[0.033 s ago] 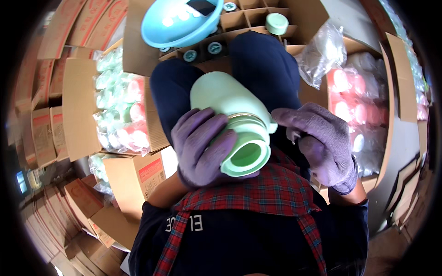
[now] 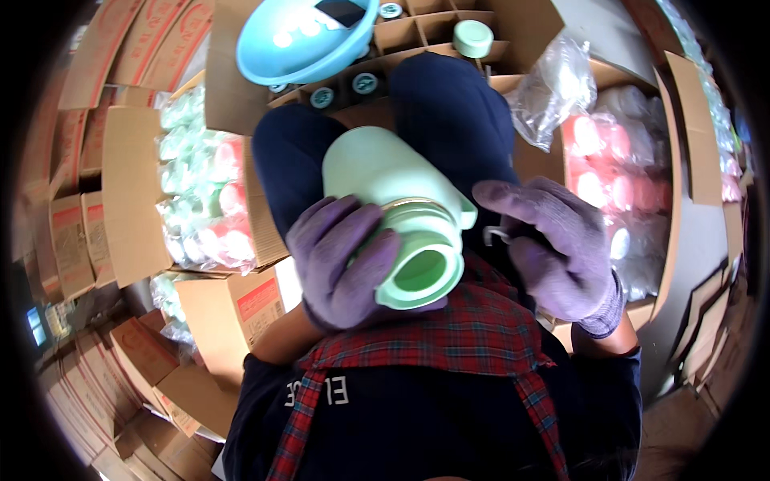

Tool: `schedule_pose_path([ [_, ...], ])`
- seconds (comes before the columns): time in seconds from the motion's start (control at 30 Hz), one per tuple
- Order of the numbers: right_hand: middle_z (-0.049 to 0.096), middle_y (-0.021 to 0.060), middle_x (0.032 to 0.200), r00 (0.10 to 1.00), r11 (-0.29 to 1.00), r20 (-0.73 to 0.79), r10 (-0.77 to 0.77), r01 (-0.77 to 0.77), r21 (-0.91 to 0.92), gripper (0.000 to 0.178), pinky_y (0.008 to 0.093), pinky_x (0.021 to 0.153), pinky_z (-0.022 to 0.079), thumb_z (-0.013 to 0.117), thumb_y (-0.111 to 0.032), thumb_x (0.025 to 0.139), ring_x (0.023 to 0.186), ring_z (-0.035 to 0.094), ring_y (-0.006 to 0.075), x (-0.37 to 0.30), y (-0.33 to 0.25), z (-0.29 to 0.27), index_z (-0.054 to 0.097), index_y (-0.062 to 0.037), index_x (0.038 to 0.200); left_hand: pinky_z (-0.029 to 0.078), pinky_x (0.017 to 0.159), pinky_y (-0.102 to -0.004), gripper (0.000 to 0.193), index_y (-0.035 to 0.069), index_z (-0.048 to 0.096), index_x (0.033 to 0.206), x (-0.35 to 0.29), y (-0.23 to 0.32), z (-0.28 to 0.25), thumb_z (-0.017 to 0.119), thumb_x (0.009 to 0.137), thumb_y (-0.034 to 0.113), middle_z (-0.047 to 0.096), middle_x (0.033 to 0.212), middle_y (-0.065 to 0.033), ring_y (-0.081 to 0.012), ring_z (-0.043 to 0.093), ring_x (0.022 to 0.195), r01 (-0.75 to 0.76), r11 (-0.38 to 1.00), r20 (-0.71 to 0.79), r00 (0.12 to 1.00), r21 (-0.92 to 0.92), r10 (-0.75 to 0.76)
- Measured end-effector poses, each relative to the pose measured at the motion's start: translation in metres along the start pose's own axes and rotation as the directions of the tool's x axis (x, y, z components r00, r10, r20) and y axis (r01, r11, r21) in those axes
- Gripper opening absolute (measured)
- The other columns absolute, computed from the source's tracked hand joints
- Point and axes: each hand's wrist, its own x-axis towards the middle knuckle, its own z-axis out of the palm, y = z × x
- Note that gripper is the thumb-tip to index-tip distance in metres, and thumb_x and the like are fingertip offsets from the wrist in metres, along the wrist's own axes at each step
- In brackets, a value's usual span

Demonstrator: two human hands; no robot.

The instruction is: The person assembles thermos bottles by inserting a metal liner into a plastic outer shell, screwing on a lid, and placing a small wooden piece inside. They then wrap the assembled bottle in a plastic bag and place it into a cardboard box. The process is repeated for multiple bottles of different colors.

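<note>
My gloved left hand (image 2: pixel 341 260) is wrapped round the neck of a pale green bottle (image 2: pixel 381 164). The bottle lies tilted across my lap, its round open mouth toward me and its base resting by my knees. A small tab sticks out from its collar on the right. Just right of that tab is my gloved right hand (image 2: pixel 561 244), apart from the bottle. Its index finger points left, and the other fingers are curled round a small white hook-shaped piece (image 2: pixel 496 235), whose held end is hidden.
Past my knees stands a divided carton (image 2: pixel 529 28) with a light blue basin (image 2: pixel 313 56), dark bottles and a green lid (image 2: pixel 473 38). Open cartons of bagged green and pink items flank me. A clear plastic bag (image 2: pixel 553 92) lies at the right carton's edge.
My right index finger has come away from the tab on the bottle's collar. The small white piece under it now shows more plainly. The left hand keeps its hold.
</note>
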Motion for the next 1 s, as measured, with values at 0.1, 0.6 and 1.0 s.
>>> schedule_pose_path([
  [0.1,0.065,0.0247,0.126,0.996,0.996,-0.023,0.087,-0.087,0.022,0.056,0.0333,0.074,0.056,0.071,-0.007,0.080,0.087,0.068,0.0251,-0.004,-0.006,0.025,0.056,0.0063,0.132,0.053,0.073,-0.0419,0.069,0.008,0.062,0.107,-0.005,-0.001,-0.003,0.080,0.070,0.063,0.064,0.103,-0.0136,-0.0308,0.063,0.088,-0.054,0.994,-0.002,0.998,0.099,0.055],
  [0.6,0.065,0.0168,0.098,0.965,0.878,-0.080,0.251,-0.262,-0.401,0.033,0.0423,0.076,0.055,0.066,-0.026,0.086,0.086,0.068,0.0348,0.027,0.000,-0.028,0.065,-0.0039,0.112,0.043,0.098,-0.0518,0.090,0.012,0.059,0.134,0.028,0.009,0.036,0.083,0.057,0.054,0.056,0.132,-0.0152,-0.0389,0.055,0.117,0.115,0.973,0.313,0.934,0.200,-0.175],
  [1.0,0.062,0.0108,0.092,0.970,0.814,-0.112,0.216,-0.242,-0.529,0.040,0.0379,0.063,0.054,0.068,-0.009,0.084,0.077,0.065,0.0282,-0.022,0.014,-0.019,0.064,-0.0096,0.125,0.042,0.101,-0.0574,0.088,0.007,0.056,0.131,0.031,0.008,0.056,0.087,0.059,0.048,0.055,0.130,-0.0181,-0.0415,0.052,0.123,0.064,0.985,0.381,0.916,0.162,-0.123],
])
